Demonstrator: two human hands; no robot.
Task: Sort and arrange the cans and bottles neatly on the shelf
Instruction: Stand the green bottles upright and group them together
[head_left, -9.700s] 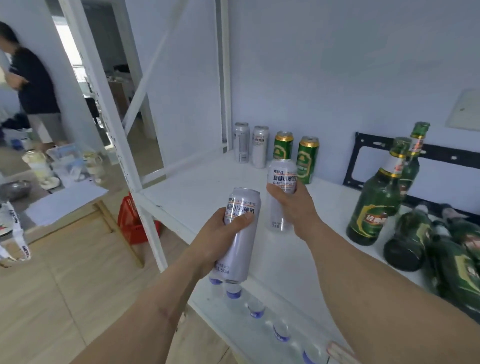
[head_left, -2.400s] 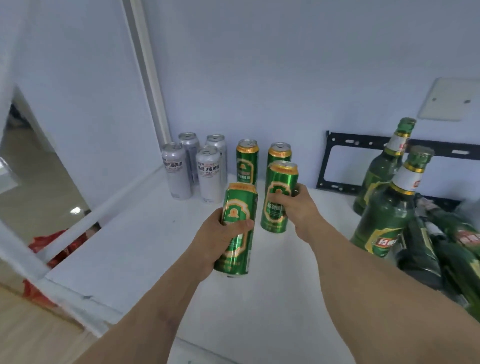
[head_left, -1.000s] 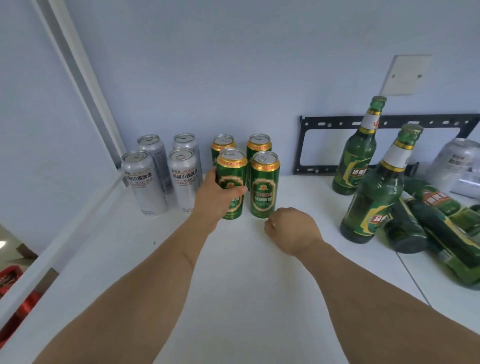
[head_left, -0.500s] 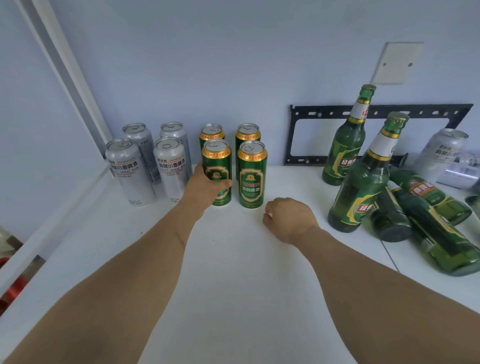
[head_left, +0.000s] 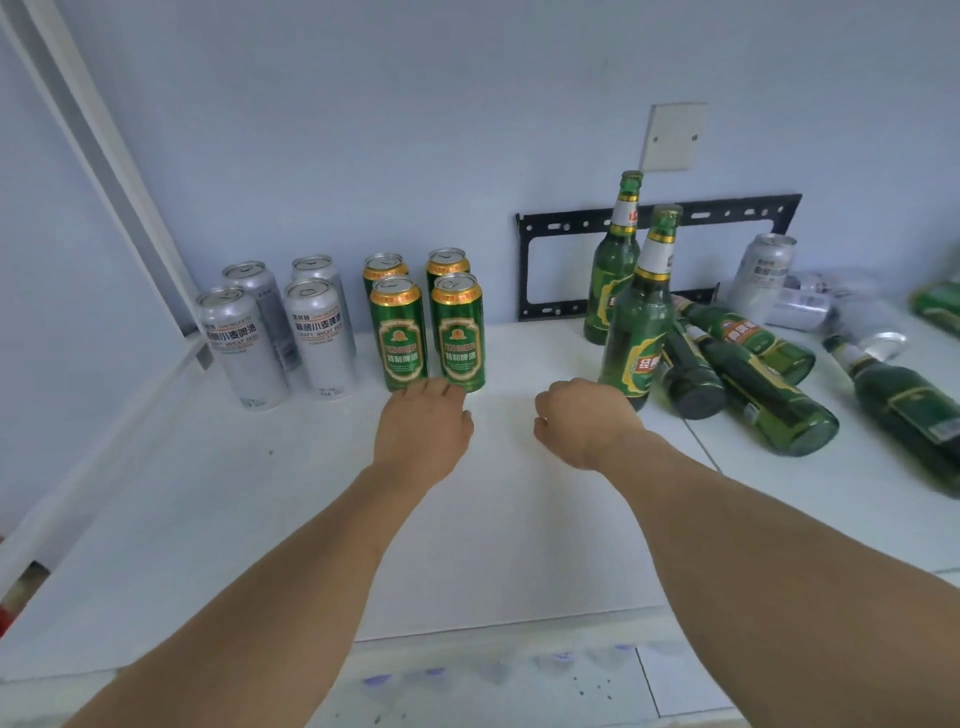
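On the white shelf (head_left: 493, 530), several silver cans (head_left: 319, 338) stand in a block at the back left. Right beside them stand several green cans (head_left: 399, 335) in a matching block. My left hand (head_left: 423, 428) hovers just in front of the green cans, fingers curled, holding nothing. My right hand (head_left: 582, 423) is a loose empty fist near the base of the front upright green bottle (head_left: 639, 322). A second upright bottle (head_left: 615, 270) stands behind it. Several green bottles (head_left: 758, 384) lie on their sides to the right.
A silver can (head_left: 761, 275) stands at the far right, with more silver cans (head_left: 810, 306) lying beside it. A black metal bracket (head_left: 727, 208) leans on the wall under a white wall plate (head_left: 672, 137). The shelf's white post (head_left: 104, 156) rises at the left.
My left hand has let go of the front left green can and pulled back a little. Both green cans carried earlier now stand in the block. My right hand has barely moved.
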